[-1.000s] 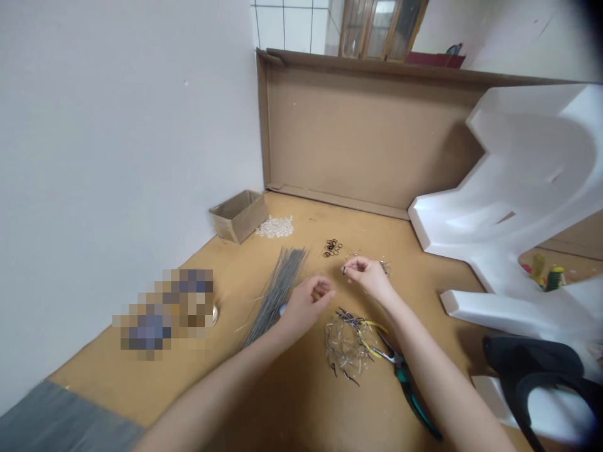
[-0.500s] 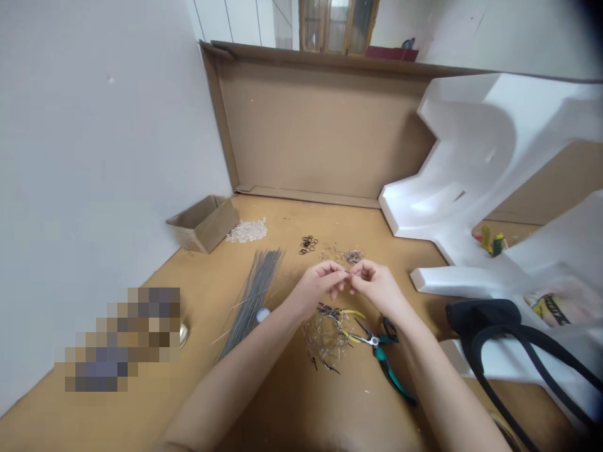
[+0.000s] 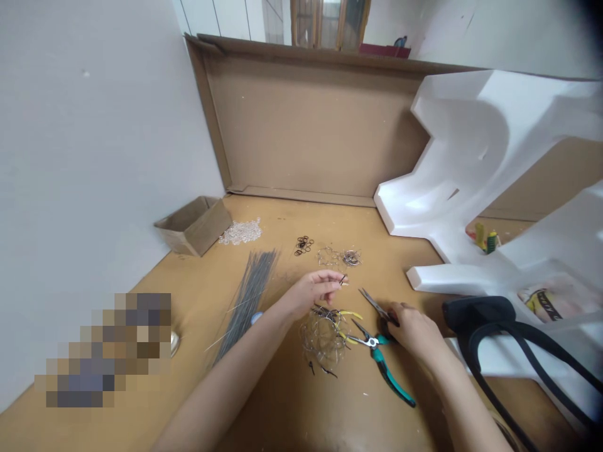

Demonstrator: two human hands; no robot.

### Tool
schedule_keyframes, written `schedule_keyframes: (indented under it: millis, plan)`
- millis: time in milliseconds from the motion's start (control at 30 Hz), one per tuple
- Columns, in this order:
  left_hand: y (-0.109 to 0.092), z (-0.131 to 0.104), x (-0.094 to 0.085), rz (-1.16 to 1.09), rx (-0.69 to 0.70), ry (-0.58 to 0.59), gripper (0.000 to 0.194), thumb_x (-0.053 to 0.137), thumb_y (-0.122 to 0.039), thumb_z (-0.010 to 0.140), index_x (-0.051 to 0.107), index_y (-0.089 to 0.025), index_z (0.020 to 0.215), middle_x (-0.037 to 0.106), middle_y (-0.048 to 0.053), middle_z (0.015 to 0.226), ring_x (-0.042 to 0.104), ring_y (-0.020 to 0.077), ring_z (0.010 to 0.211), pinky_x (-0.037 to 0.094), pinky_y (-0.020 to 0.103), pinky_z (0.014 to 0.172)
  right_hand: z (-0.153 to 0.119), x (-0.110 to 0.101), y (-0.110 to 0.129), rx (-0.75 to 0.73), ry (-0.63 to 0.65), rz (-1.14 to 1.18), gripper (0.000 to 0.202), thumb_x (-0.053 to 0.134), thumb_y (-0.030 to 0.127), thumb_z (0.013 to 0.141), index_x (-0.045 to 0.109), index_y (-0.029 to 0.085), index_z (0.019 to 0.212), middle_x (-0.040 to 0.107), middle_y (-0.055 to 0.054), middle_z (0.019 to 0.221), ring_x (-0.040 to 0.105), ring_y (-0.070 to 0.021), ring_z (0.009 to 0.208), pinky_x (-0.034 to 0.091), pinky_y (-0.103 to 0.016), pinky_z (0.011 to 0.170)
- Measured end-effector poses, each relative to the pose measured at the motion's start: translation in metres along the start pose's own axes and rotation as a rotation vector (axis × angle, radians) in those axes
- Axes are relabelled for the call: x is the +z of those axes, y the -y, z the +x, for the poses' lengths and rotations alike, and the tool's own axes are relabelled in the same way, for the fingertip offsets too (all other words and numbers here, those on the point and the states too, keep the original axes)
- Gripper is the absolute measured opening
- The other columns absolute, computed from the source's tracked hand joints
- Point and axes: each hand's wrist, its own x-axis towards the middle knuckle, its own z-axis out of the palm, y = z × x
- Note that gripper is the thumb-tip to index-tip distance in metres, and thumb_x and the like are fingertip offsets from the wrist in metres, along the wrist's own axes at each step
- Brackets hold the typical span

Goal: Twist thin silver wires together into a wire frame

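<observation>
My left hand (image 3: 313, 292) is closed in a pinch on a small dark strip (image 3: 343, 279) that pokes out past the fingertips; its kind is too small to make out. On the right, my right hand (image 3: 412, 326) has its fingers round the dark handles of a pair of scissors (image 3: 374, 304), whose blades point away to the left. Green-handled pliers (image 3: 391, 380) lie just left of that hand, jaws at a tangle of thin wire loops (image 3: 323, 345) with black ends. A yellow-handled tool (image 3: 351, 315) sits partly under the tangle.
Grey wires (image 3: 249, 295) lie in a bundle left of my left forearm. Farther back are clear rings (image 3: 241, 231), black rings (image 3: 304, 245), a small wire pile (image 3: 351, 258) and a cardboard box (image 3: 193, 226). White foam (image 3: 447, 276) and a black strap (image 3: 480, 314) border the right.
My right hand has left my left hand, moved right and down, and taken the scissors by the handles. My left hand keeps its pinch nearly in place. The view has shifted slightly.
</observation>
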Motion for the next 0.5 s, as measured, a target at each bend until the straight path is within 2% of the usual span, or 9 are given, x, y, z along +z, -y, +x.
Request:
schedule_keyframes:
  millis: [133, 267, 300, 400, 433, 500]
  plan:
    - [0.002, 0.001, -0.006, -0.105, 0.041, 0.038, 0.030, 0.072, -0.028, 0.066, 0.063, -0.013, 0.090, 0.058, 0.000, 0.074, 0.053, 0.0070, 0.060, 0.043, 0.023, 0.063, 0.005, 0.003, -0.002, 0.001, 0.031, 0.070, 0.034, 0.057, 0.024, 0.065, 0.061, 0.025, 0.099, 0.067, -0.010, 0.091, 0.064, -0.0270, 0.083, 0.039, -0.029, 0.059]
    - [0.002, 0.000, -0.010, -0.094, 0.060, 0.061, 0.030, 0.071, -0.026, 0.068, 0.063, -0.013, 0.094, 0.058, 0.001, 0.076, 0.055, 0.0081, 0.064, 0.044, 0.025, 0.067, 0.010, 0.002, -0.001, -0.022, 0.055, 0.133, 0.026, 0.056, 0.024, 0.068, 0.064, 0.025, 0.093, 0.068, -0.008, 0.079, 0.064, -0.0256, 0.076, 0.040, -0.030, 0.061]
    - [0.002, 0.000, -0.011, -0.094, 0.059, 0.061, 0.031, 0.071, -0.026, 0.068, 0.062, -0.013, 0.095, 0.058, 0.001, 0.076, 0.055, 0.0083, 0.064, 0.045, 0.025, 0.067, 0.009, 0.002, -0.001, -0.045, 0.062, 0.209, 0.026, 0.055, 0.025, 0.070, 0.063, 0.025, 0.095, 0.067, -0.006, 0.075, 0.063, -0.0239, 0.073, 0.041, -0.030, 0.061]
    - [0.002, 0.001, -0.014, -0.102, 0.064, 0.044, 0.035, 0.072, -0.026, 0.067, 0.060, -0.013, 0.097, 0.058, 0.000, 0.075, 0.056, 0.0089, 0.064, 0.045, 0.026, 0.067, 0.001, -0.004, 0.001, -0.170, 0.155, 0.753, 0.035, 0.056, 0.035, 0.074, 0.055, 0.023, 0.107, 0.061, -0.002, 0.069, 0.060, -0.0187, 0.064, 0.044, -0.029, 0.060]
    - [0.001, 0.001, -0.015, -0.107, 0.063, 0.041, 0.037, 0.073, -0.026, 0.066, 0.059, -0.013, 0.098, 0.058, 0.000, 0.075, 0.057, 0.0089, 0.063, 0.045, 0.026, 0.067, -0.003, -0.007, 0.003, -0.227, 0.226, 0.957, 0.038, 0.058, 0.039, 0.075, 0.053, 0.022, 0.109, 0.059, -0.001, 0.069, 0.058, -0.0174, 0.063, 0.045, -0.029, 0.062]
    - [-0.001, 0.001, -0.015, -0.117, 0.052, 0.045, 0.038, 0.073, -0.025, 0.065, 0.059, -0.012, 0.098, 0.057, 0.000, 0.074, 0.056, 0.0088, 0.062, 0.046, 0.026, 0.066, -0.009, -0.014, 0.009, -0.322, 0.368, 1.186, 0.040, 0.060, 0.047, 0.075, 0.054, 0.021, 0.105, 0.055, 0.000, 0.068, 0.055, -0.0151, 0.060, 0.045, -0.029, 0.061]
